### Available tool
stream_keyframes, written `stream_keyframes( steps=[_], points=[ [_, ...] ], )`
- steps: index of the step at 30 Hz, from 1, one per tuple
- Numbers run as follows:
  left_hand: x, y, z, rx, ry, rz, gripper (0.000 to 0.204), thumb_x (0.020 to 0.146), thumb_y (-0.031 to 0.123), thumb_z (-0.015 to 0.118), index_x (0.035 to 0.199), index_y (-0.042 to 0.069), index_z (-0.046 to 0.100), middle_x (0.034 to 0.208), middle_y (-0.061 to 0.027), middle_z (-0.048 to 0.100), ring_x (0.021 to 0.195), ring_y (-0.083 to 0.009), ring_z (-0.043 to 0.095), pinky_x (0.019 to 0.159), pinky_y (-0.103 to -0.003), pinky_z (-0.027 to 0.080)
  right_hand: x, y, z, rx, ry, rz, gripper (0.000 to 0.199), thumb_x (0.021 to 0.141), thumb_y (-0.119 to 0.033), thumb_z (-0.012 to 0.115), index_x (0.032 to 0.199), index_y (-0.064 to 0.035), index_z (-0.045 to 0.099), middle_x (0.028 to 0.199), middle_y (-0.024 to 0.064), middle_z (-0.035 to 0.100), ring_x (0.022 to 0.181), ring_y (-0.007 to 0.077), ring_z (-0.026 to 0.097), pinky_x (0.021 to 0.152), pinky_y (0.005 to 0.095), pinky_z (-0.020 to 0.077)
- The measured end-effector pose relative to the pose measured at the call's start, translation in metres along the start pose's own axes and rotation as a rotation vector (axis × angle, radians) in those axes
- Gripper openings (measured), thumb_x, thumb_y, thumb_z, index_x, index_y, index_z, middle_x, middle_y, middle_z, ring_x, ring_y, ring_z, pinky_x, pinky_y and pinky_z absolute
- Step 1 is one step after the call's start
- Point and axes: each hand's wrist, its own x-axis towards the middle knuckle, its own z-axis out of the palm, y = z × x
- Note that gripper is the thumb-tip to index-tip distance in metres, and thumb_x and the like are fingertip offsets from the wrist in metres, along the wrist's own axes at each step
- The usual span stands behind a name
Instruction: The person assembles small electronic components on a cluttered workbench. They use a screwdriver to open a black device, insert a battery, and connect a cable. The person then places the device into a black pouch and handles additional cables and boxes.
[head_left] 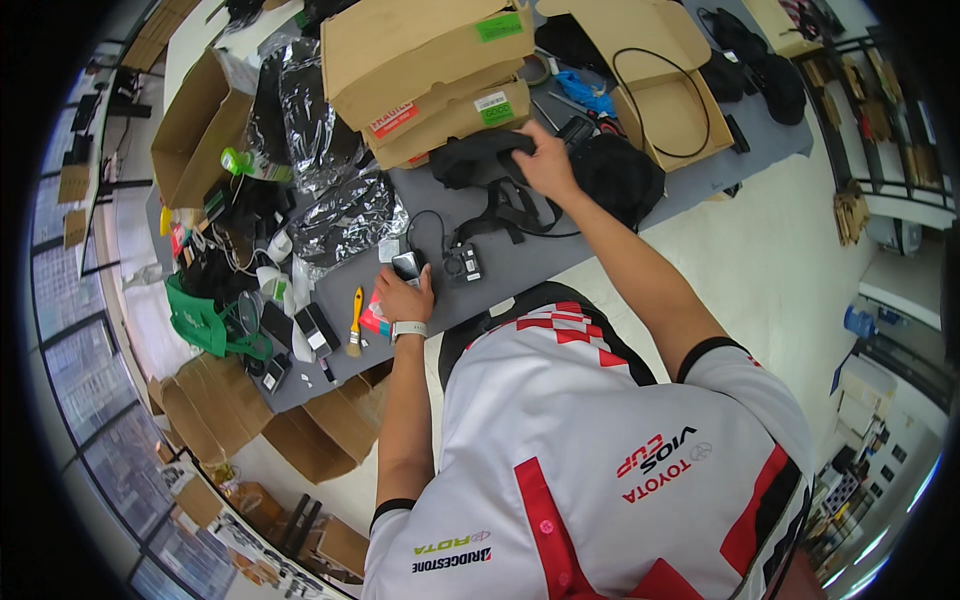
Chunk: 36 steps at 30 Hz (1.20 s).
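My left hand (402, 298), with a light watch band at its wrist, is closed round a small black device (407, 265) with a glossy face, low over the table. A thin black cable (432, 214) loops up beside this device. To its right lies a boxy black camera-like unit (462, 264) with a round front. Farther away, my right hand (550, 166) grips the edge of a padded black headband (478, 160), its fingertips partly hidden. Black straps (500, 213) trail from the headband across the table. A black cap-like piece (618, 180) rests just right of my right hand.
Stacked cardboard boxes (430, 60) stand behind the headband, and an opened box (690, 120) sits at the far right. Black plastic bags (320, 150), a yellow-handled brush (356, 320) and a green bag (195, 318) crowd the left. The grey table's (540, 262) near edge runs before me.
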Motion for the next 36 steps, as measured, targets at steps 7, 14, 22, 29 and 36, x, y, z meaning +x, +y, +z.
stream_keyframes(
  steps=[7,14,22,29,36],
  points=[
    [0.013,0.099,-0.073,-0.503,0.278,0.5,0.092,0.088,0.032,0.089,0.154,-0.007,0.039,0.15,-0.0319,0.047,0.14,-0.0462,0.048,0.117,-0.051,0.042,-0.005,-0.091,-0.061,0.416,-0.073,-0.16,0.045,0.09,0.014,0.058,0.131,-0.0046,0.065,0.116,0.0081,0.078,0.115,0.0194,0.072,0.102,0.0323,0.0528],
    [0.01,0.227,-0.111,-0.899,-0.025,0.722,0.071,0.087,0.011,0.083,0.15,-0.001,0.052,0.129,-0.0238,0.07,0.119,-0.0413,0.07,0.103,-0.047,0.054,-0.031,-0.18,-0.087,0.483,-0.311,-0.23,0.045,0.093,0.01,0.059,0.136,-0.0034,0.068,0.136,0.0084,0.07,0.13,0.0168,0.063,0.115,0.0335,0.0454],
    [-0.003,0.304,-0.158,-1.794,-0.16,0.427,0.019,0.107,0.006,0.064,0.121,-0.006,0.071,0.116,-0.0055,0.074,0.103,-0.0136,0.066,0.094,-0.033,0.053,-0.081,-0.092,-0.137,-0.267,-0.485,-0.058,0.053,0.1,-0.023,0.075,0.145,-0.0022,0.055,0.128,0.0158,0.072,0.1,0.0284,0.074,0.097,0.0369,0.0565],
    [0.034,0.326,-0.13,-1.111,0.387,0.658,0.053,0.093,-0.011,0.061,0.145,-0.002,0.057,0.139,-0.016,0.066,0.122,-0.029,0.066,0.106,-0.039,0.051,-0.05,-0.054,-0.188,0.871,-0.147,0.584,0.03,0.11,-0.021,0.047,0.135,-0.0074,0.058,0.121,0.0127,0.072,0.095,0.0318,0.075,0.083,0.0517,0.0644],
    [0.031,0.426,-0.052,-0.537,-0.025,0.547,0.099,0.074,-0.007,0.074,0.164,0.007,0.033,0.153,-0.0226,0.051,0.133,-0.0459,0.058,0.108,-0.047,0.052,0.042,-0.053,-0.205,1.028,-0.116,0.209,0.063,0.099,-0.018,0.067,0.158,-0.0133,0.045,0.143,0.0135,0.061,0.128,0.0266,0.062,0.11,0.0433,0.0513]
  ],
)
